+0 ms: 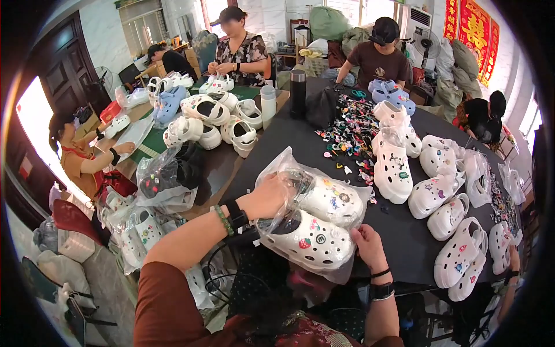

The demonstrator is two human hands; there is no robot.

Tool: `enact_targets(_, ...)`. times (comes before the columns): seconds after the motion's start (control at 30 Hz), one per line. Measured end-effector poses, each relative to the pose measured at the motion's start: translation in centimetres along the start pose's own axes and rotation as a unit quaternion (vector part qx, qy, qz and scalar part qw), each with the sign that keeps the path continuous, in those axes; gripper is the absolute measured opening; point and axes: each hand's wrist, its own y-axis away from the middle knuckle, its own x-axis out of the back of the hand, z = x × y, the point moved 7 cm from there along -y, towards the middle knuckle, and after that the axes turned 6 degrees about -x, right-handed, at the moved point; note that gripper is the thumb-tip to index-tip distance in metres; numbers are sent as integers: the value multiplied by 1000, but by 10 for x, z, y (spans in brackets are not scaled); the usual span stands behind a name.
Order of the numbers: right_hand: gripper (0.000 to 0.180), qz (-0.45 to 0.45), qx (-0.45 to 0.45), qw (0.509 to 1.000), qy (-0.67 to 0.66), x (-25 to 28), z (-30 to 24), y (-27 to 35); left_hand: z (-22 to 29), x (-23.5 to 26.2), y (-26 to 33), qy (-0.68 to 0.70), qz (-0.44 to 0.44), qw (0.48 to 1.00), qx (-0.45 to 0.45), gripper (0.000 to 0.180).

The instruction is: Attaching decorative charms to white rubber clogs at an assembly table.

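A pair of white perforated foam clogs studded with small coloured charms [312,222] is held inside a clear crinkled plastic bag [272,173] at the near edge of the black tabletop [404,237], at about 6 o'clock in the view. The clogs are judged light, springy and fairly stiff; the film is judged thin and slippery, so a hold through the bag onto a clog's sole or toe is likely to be the surest. The left hand [267,198] is laid over the bag's 9 o'clock side, its grip closed on the gathered film, the forearm reaching in from 7 o'clock. The right hand [367,246] is set at the bag's 4 o'clock corner, fingers curled and pinching the plastic edge. Loose charms [350,130] are scattered at 12 o'clock, bare white clogs [448,202] at 3 o'clock.
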Motion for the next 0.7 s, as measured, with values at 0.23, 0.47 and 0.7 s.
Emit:
enact_targets(0.23, 18, 37, 62, 996, -46, 7, 8, -2, 19, 14, 4, -22, 42, 998, -42, 3)
enact_targets(0.47, 21, 112, 124, 983, -78, 57, -7, 24, 47, 75, 16, -44, 56, 997, -5, 15)
enact_targets(0.7, 36, -36, 106, 923, -367, 59, -35, 19, 77, 98, 31, -127, 104, 986, -16, 16)
